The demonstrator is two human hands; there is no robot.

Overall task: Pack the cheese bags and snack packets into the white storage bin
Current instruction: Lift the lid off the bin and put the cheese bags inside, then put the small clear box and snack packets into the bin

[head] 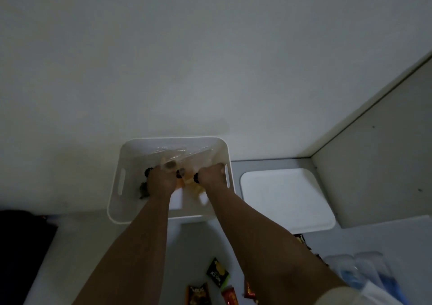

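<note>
Inside the white plastic storage bin (117,209) at twelve o'clock, both hands, left hand (161,178) and right hand (211,173), grip clear cheese bags (184,156), while small snack packets (217,273) at six o'clock remain unpacked.

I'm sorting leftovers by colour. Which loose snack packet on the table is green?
The green packet, farthest from the person and lying between the forearms; the other packets nearby are brown, red or orange.

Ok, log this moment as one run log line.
both hands in white bin | left hand, right hand grip clear bag | snack packets remain outside
</note>
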